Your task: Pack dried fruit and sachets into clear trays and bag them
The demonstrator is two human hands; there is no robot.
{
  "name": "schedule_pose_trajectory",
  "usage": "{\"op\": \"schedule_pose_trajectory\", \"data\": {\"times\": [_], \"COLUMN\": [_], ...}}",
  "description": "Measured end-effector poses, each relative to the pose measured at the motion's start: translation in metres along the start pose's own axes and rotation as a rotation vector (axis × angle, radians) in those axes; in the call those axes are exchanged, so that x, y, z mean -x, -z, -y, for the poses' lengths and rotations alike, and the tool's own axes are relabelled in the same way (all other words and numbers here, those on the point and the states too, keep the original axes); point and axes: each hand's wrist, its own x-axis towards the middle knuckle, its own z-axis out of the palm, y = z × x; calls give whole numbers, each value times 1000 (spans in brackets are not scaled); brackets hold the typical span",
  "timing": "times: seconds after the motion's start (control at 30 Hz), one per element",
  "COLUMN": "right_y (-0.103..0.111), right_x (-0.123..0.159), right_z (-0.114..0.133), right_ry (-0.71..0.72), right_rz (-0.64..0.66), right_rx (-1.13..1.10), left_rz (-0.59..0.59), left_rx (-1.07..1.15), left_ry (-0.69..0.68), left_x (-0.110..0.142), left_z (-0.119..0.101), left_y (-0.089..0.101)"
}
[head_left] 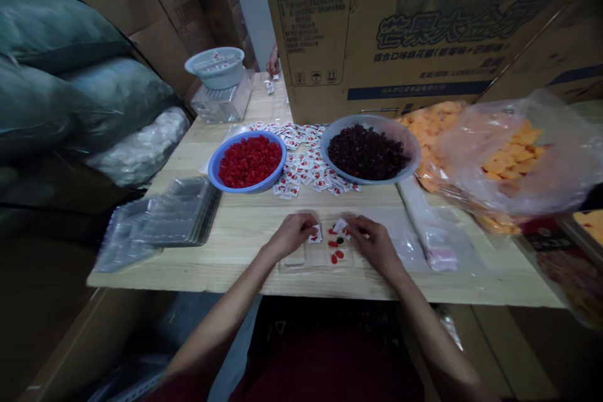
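Note:
My left hand (293, 232) pinches a small white packet with red print (315, 235) above a clear plastic tray (295, 259). Another white packet (340, 226) is between the fingers of my right hand (374, 244), over the tray's right side. Red pieces (337, 256) and a dark piece (340, 240) lie in that side of the tray. Beyond my hands, many similar packets (304, 166) are heaped between a blue bowl (213, 169) of red pieces and a translucent bowl (414, 151) of dark pieces.
Stacked clear trays (181, 213) lie at the left of the wooden table (235, 270). Plastic bags (431, 232) and a large bag of orange pieces (513, 157) are at the right. A tall carton (320, 31) stands behind; another person's hand (273, 63) shows beside it.

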Motion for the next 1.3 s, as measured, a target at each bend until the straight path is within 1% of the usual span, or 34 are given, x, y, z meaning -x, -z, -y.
{"op": "schedule_pose_trajectory", "data": {"times": [0.1,0.2,0.27,0.33,0.37,0.47,0.53,0.63,0.77,0.93,1.1,1.2,1.3], "right_y": [-25,-46,-56,-61,-63,-61,-56,-47,-44,-48,-47,-48,-50], "right_x": [20,27,28,27,27,28,31,38,45,46,44,45,49], "right_z": [12,17,18,19,18,17,16,12,7,7,12,13,11], "right_ry": [-1,32,68,103,120,158,166,184,218,229,256,247,239], "right_rz": [70,148,190,211,213,203,166,131,177,120,104,90,98], "right_rx": [3,110,220,300,311,238,191,229,264,268,317,331,356], "left_rz": [-137,-285,-320,-292,-256,-127,-81,-65,-46,-79,-131,-110,-68], "left_rx": [-34,-52,-37,-17,-11,-23,-66,-145,-183,-132,-128,-234,-375], "left_ry": [-16,-45,-45,-49,-64,-133,-143,-106,-60,-50,-31,-25,-59], "left_x": [0,6,14,24,30,46,55,61,59,54,59,59,55], "left_z": [-2,-2,-4,-8,-10,-17,-20,-22,-23,-23,-24,-26,-28], "left_y": [-8,-7,-3,0,0,-6,-12,-20,-27,-34,-34,-32,-33]}}
